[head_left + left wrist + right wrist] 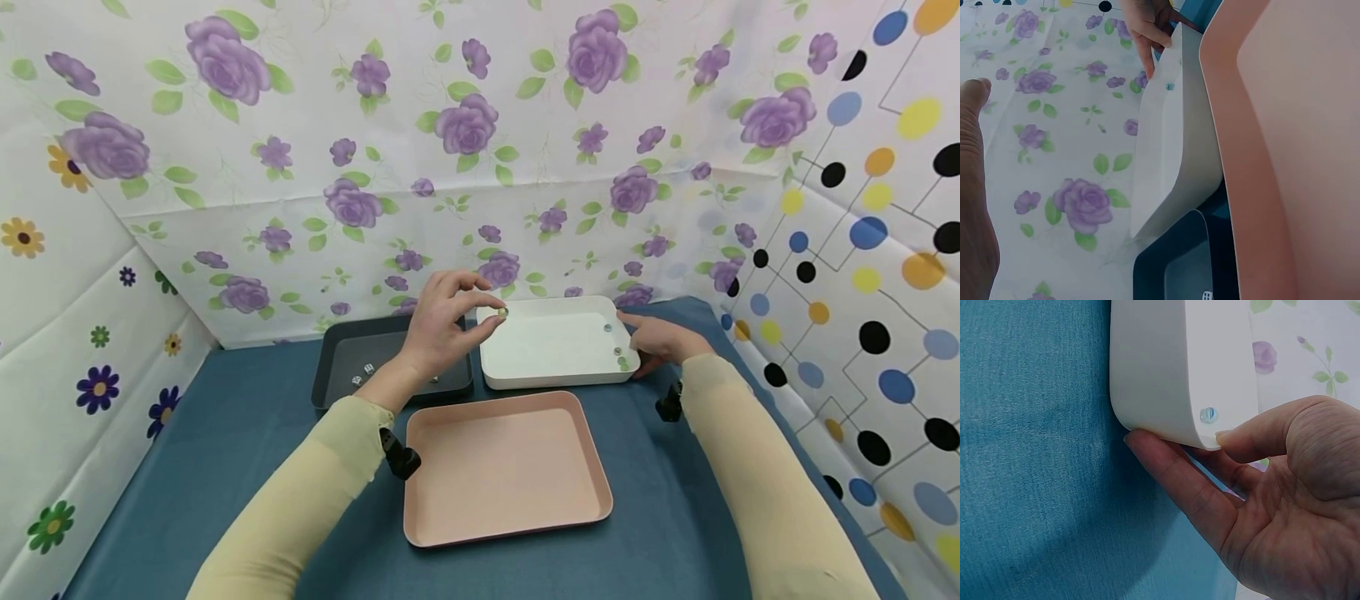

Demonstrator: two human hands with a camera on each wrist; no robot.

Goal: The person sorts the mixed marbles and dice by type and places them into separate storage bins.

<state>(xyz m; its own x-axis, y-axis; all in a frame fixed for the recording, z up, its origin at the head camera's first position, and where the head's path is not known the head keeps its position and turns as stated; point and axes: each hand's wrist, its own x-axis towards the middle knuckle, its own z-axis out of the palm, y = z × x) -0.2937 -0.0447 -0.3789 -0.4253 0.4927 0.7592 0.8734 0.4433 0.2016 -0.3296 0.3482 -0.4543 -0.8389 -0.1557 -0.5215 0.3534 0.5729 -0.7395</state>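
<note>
My left hand (442,329) pinches a small greenish glass marble (502,312) between thumb and index finger, above the left end of the white tray (547,337). In the left wrist view only a thumb of that hand (974,156) shows, and the pinched marble is out of sight. At the tray's right end, my right hand (663,340) grips the rim, its thumb on top and fingers against the outer wall, as the right wrist view shows. Several marbles (622,364) lie inside the white tray near that end; one clear marble with blue (1209,415) shows close to the thumb.
A dark grey tray (341,333) with several white dice (356,380) stands to the left, partly behind my left forearm. In front lies a pink tray (510,467) on the blue tablecloth (660,517). A flowered cloth wall (420,225) rises directly behind the trays.
</note>
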